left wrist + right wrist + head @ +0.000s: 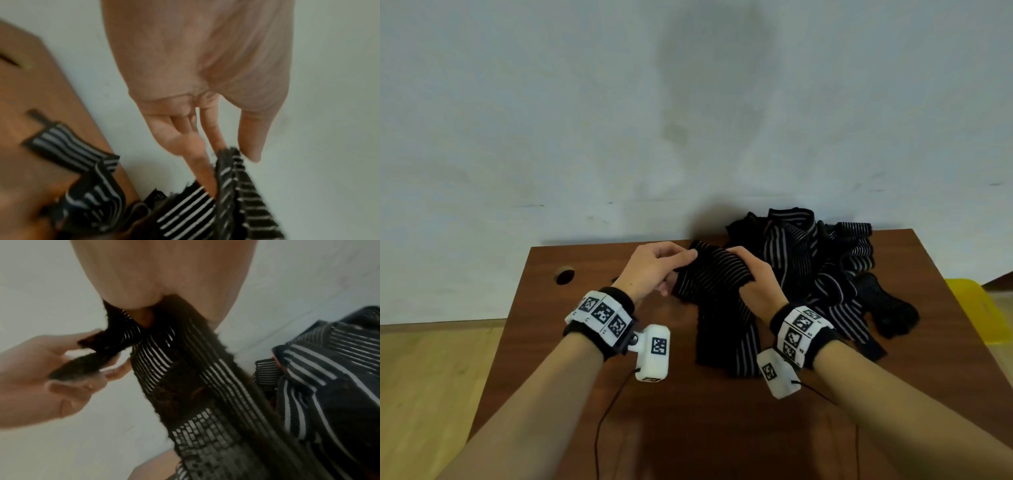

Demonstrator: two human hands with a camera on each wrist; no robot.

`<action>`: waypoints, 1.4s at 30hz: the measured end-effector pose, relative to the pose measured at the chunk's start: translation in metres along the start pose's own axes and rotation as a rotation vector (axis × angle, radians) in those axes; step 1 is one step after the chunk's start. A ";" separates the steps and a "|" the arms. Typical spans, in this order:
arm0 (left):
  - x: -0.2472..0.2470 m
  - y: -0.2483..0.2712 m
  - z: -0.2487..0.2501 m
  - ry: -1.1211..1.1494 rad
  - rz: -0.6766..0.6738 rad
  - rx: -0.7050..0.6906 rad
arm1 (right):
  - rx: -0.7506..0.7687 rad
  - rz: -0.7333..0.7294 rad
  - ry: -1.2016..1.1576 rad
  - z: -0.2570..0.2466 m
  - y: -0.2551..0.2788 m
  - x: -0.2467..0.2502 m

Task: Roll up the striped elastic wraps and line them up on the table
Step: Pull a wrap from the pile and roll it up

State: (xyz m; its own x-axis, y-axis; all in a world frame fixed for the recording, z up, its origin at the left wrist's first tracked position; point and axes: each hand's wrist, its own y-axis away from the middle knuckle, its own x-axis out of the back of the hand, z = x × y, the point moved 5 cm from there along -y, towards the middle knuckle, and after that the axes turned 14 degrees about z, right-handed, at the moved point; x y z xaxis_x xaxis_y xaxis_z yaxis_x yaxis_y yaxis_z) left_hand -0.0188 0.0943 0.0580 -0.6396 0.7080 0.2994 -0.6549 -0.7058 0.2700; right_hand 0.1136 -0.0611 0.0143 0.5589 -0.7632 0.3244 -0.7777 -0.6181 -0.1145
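Both hands hold one black wrap with thin white stripes [709, 277] above the middle of the brown table [592, 370]. My left hand [654, 270] pinches the wrap's far end [228, 155] between thumb and fingers. My right hand [756, 281] grips the same wrap [185, 369] from the right, fingers curled under the fabric. The wrap's loose tail [726, 342] drapes down onto the table toward me. A tangled heap of more striped wraps [822, 260] lies at the table's back right, just beyond my right hand.
A round cable hole [565, 276] sits in the table at the back left. A pale wall [688, 102] rises right behind the table. Something yellow [976, 308] stands past the table's right edge. Thin cables [606, 421] trail from the wrist cameras across the near table.
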 end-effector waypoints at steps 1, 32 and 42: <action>-0.001 0.001 -0.003 0.109 -0.040 0.056 | -0.026 0.036 -0.008 0.001 0.000 0.000; -0.004 0.072 0.013 0.251 0.330 -0.391 | -0.441 0.201 -0.547 -0.040 0.069 0.012; -0.042 0.091 -0.066 0.291 -0.065 0.079 | -0.747 -0.105 -0.675 -0.033 0.055 0.012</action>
State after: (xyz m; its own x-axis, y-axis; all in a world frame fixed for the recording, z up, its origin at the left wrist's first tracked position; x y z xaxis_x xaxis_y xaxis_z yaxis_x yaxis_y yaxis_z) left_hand -0.0777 0.0017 0.0098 -0.6933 0.7206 0.0076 -0.6721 -0.6503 0.3541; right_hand 0.0683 -0.0982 0.0435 0.5009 -0.8017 -0.3262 -0.5671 -0.5888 0.5759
